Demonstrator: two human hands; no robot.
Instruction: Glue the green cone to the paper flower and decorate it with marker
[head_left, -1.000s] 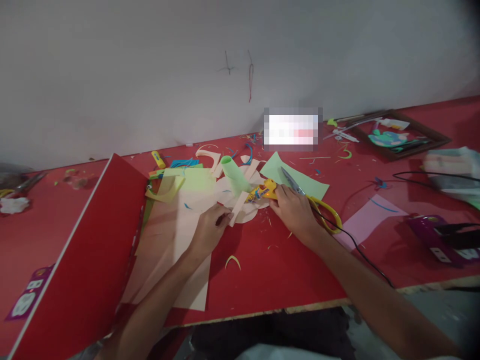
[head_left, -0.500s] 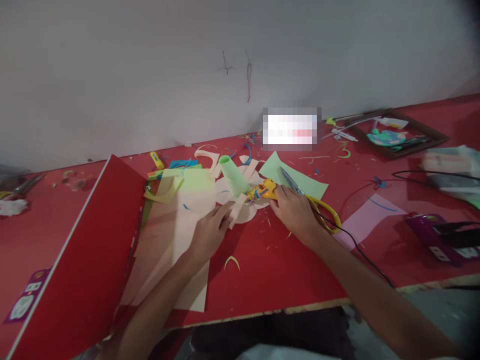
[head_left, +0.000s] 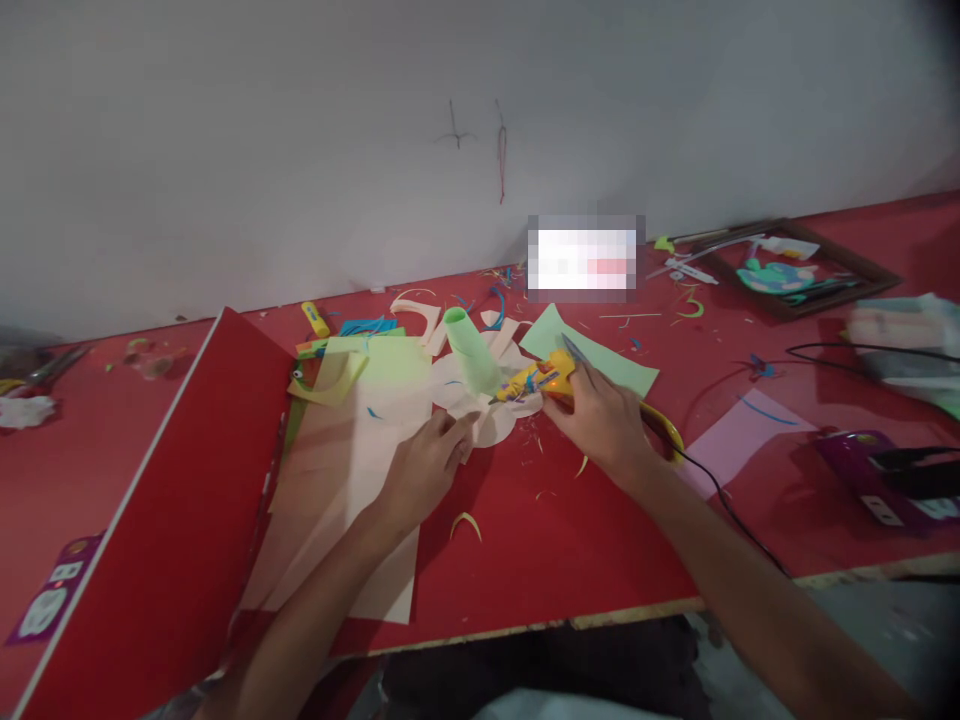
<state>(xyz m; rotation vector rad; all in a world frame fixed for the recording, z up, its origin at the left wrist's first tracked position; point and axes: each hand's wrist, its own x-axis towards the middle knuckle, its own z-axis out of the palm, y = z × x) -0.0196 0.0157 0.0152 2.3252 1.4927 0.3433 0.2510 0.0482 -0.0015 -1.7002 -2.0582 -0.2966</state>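
Right of the green tube (head_left: 469,350), the right hand (head_left: 606,422) is gripping the yellow glue gun (head_left: 553,374), nozzle pointing at the tube's base; nearer that base, the left hand (head_left: 424,465) is pinching a pale strip (head_left: 484,417).

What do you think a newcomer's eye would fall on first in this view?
Probably the large red board standing aslant at the left, and the bright pixelated rectangle by the wall. Next, near the centre, the leaning green paper tube amid pale paper petals, with the yellow glue gun in the right hand beside it.
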